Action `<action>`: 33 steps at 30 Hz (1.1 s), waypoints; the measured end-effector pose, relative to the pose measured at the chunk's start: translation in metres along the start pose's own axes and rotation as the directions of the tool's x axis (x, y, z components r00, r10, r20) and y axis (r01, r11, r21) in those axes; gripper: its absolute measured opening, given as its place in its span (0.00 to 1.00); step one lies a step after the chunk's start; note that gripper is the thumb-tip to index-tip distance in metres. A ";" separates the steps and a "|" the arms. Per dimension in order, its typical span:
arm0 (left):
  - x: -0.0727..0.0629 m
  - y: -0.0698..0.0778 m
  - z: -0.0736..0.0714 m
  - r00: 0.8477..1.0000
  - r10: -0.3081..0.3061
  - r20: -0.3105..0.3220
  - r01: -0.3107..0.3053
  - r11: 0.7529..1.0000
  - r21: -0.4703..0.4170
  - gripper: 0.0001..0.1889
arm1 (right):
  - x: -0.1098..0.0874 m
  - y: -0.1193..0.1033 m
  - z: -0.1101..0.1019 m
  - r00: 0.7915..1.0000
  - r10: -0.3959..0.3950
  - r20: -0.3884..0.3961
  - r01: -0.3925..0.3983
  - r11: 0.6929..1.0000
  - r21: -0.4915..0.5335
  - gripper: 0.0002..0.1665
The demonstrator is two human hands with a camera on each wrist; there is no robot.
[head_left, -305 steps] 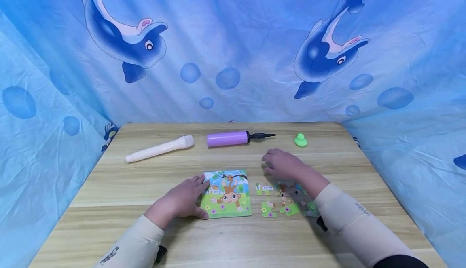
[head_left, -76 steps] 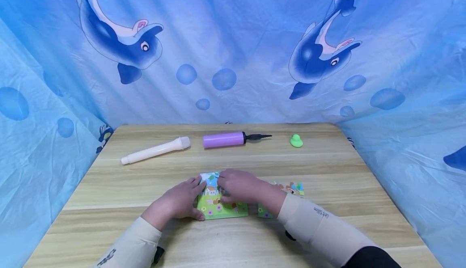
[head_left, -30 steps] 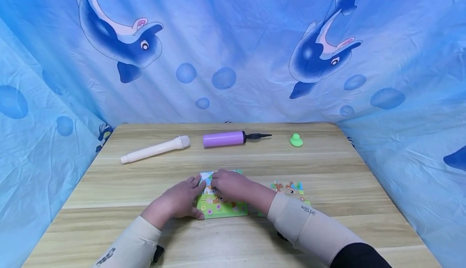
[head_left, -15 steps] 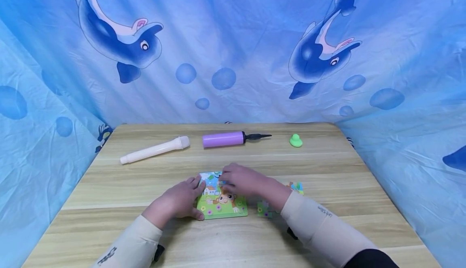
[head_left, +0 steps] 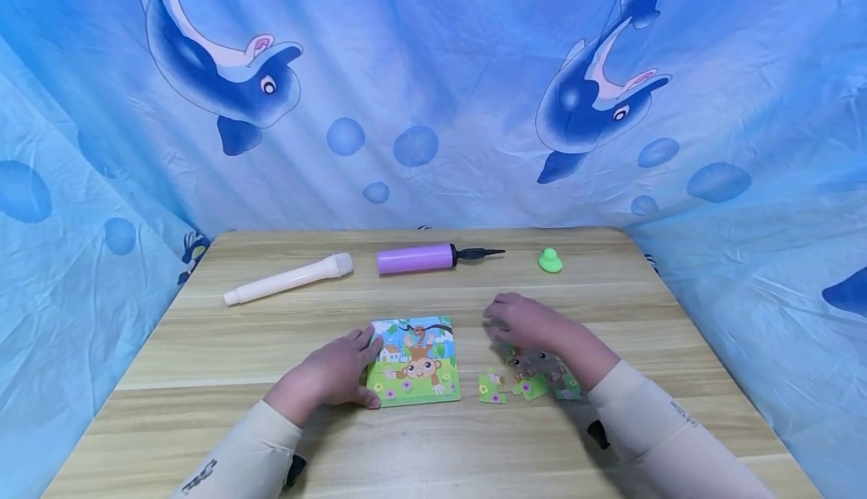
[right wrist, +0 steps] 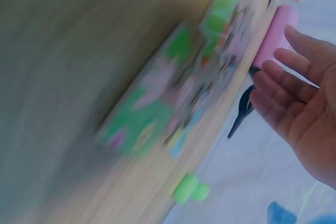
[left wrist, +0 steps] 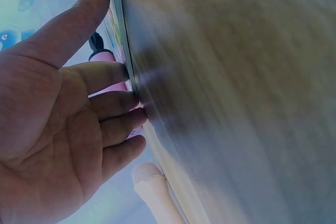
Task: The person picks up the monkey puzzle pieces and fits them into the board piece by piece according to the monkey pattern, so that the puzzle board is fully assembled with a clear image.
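Flat on the pale wooden table (head_left: 203, 348), near its front edge: a square cardboard jigsaw board with a green border and a cartoon monkey picture (head_left: 415, 361). Against the board's left edge, the left hand (head_left: 330, 375), fingers straight and relaxed, fingertips and thumb touching the rim, as confirmed in the left wrist view (left wrist: 63, 119). Just right of the board, a loose cluster of green and brown puzzle pieces (head_left: 524, 380) on the tabletop, blurred in the right wrist view (right wrist: 173, 103). Over the far side of that cluster, the right hand (head_left: 524, 320), palm down, fingers spread and holding nothing (right wrist: 302, 108). Along the far edge of the table, well apart from the hands: a cream plastic toy microphone (head_left: 287, 279), a purple cylindrical hand pump with a black nozzle (head_left: 423, 258) and a small green rubber stopper (head_left: 550, 261). Behind and around, a blue fabric backdrop printed with dolphins and bubbles (head_left: 433, 85).
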State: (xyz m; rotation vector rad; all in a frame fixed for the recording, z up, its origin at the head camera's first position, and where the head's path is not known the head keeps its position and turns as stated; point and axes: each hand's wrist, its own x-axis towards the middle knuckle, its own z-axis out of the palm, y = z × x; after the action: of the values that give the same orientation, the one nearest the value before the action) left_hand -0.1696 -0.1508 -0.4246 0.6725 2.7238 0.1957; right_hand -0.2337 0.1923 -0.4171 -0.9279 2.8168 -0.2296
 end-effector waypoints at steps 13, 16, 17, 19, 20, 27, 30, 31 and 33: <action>0.000 -0.001 0.000 1.000 -0.012 0.003 0.012 1.000 -0.007 0.54 | -0.022 0.009 0.009 0.968 0.209 0.141 -0.214 0.976 0.022 0.29; 0.000 -0.001 0.000 1.000 -0.006 0.006 0.006 1.000 -0.016 0.54 | -0.021 0.009 0.009 0.965 0.220 0.143 -0.230 0.972 0.052 0.26; 0.000 -0.001 0.001 1.000 -0.007 0.007 0.007 1.000 -0.017 0.54 | -0.020 0.010 0.009 0.964 0.223 0.144 -0.235 0.970 0.069 0.25; 0.000 -0.001 0.001 1.000 -0.011 0.008 0.011 1.000 -0.016 0.54 | -0.019 0.011 0.009 0.964 0.222 0.148 -0.240 0.963 0.120 0.21; 0.001 -0.001 0.001 1.000 -0.014 0.010 0.014 1.000 -0.015 0.54 | -0.018 0.011 0.008 0.965 0.218 0.148 -0.239 0.960 0.146 0.19; 0.001 -0.001 0.002 1.000 -0.024 0.006 0.024 0.999 -0.026 0.54 | -0.007 0.008 -0.002 0.988 0.119 0.099 -0.144 0.946 0.291 0.05; -0.001 -0.001 0.001 1.000 -0.022 0.009 0.022 0.999 -0.033 0.54 | 0.002 -0.001 -0.006 0.994 0.069 0.083 -0.095 0.925 0.367 0.04; -0.001 -0.001 0.002 1.000 -0.021 0.009 0.021 0.999 -0.034 0.54 | 0.005 -0.005 -0.006 0.996 0.048 0.079 -0.076 0.915 0.396 0.05; -0.002 -0.001 0.001 1.000 -0.018 0.009 0.018 0.999 -0.034 0.54 | 0.013 -0.014 -0.006 0.998 0.001 0.067 -0.031 0.894 0.447 0.06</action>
State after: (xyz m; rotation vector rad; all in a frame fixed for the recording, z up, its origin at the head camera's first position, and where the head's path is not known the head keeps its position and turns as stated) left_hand -0.1684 -0.1522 -0.4252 0.6372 2.7109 0.2340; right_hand -0.2374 0.1736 -0.4098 -0.7838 2.5382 -0.7927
